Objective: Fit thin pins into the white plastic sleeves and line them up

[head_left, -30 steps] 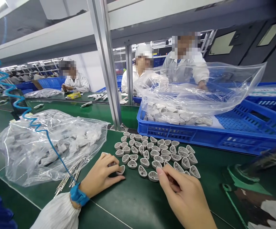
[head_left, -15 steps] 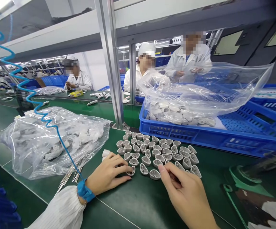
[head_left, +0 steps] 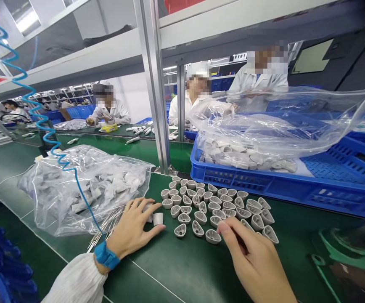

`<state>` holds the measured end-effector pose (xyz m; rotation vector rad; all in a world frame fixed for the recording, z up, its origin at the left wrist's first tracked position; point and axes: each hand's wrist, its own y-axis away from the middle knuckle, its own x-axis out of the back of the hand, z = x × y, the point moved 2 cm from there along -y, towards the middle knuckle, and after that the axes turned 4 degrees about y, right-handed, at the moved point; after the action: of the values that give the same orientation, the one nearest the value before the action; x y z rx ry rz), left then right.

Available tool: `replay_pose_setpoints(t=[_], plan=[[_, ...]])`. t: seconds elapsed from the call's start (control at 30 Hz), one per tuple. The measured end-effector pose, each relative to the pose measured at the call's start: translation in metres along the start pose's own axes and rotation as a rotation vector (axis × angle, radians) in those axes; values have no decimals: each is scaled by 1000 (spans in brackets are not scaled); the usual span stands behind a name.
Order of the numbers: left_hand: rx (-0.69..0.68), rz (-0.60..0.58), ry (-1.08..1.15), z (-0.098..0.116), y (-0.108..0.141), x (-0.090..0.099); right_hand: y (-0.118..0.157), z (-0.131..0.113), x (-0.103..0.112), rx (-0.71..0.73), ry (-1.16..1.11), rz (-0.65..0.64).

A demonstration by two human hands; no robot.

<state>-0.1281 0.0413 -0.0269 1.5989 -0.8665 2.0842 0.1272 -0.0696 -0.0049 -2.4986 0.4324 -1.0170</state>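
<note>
Across the green anti-static bench mat (head_left: 182,269), the person's left hand (head_left: 132,227) lies half open, its fingers spread and gently curved. Its fingertips (head_left: 140,205) rest on a pale grey moulded part (head_left: 148,213), with no firm hold that I can make out. A white cylindrical cap (head_left: 158,219) stands just above the thumb. The right hand (head_left: 255,256) is nearly closed, thumb and forefinger pinched together on a small dark item (head_left: 236,239), mostly hidden by the fingers, at the near edge of a dense cluster of grey shell-shaped moulded parts (head_left: 214,206), their hollows facing up.

At 10 o'clock, a clear plastic bag stuffed with pale parts (head_left: 88,189) lies on the mat, with thin metal pins (head_left: 107,225) at its near edge. At 2 o'clock, a blue perforated plastic crate (head_left: 264,185) holds a second clear bag of pale parts (head_left: 248,143). A blue wrist strap (head_left: 107,255) circles the left wrist above a white pleated sleeve (head_left: 78,280), and its coiled blue cord (head_left: 53,139) rises toward 11 o'clock. Across the line, co-workers in white coats (head_left: 260,80) stand and sit, and the print on a yellow box (head_left: 109,128) is too small to read.
</note>
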Motion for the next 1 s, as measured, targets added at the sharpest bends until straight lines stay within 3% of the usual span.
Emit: replay_pose_setpoints(t=[0.43, 0.63, 0.77, 0.87, 1.0], plan=[[-50, 6, 31, 2, -4, -8, 0, 5, -6, 21, -3, 10], [40, 92, 418, -6, -3, -3, -1, 8, -7, -14, -10, 11], [78, 147, 452, -12, -4, 2, -3, 6, -4, -4, -23, 27], [78, 181, 483, -5, -12, 10, -3, 5, -4, -4, -17, 45], [-25, 229, 565, 25, -37, 21, -1, 6, -9, -40, -80, -37]])
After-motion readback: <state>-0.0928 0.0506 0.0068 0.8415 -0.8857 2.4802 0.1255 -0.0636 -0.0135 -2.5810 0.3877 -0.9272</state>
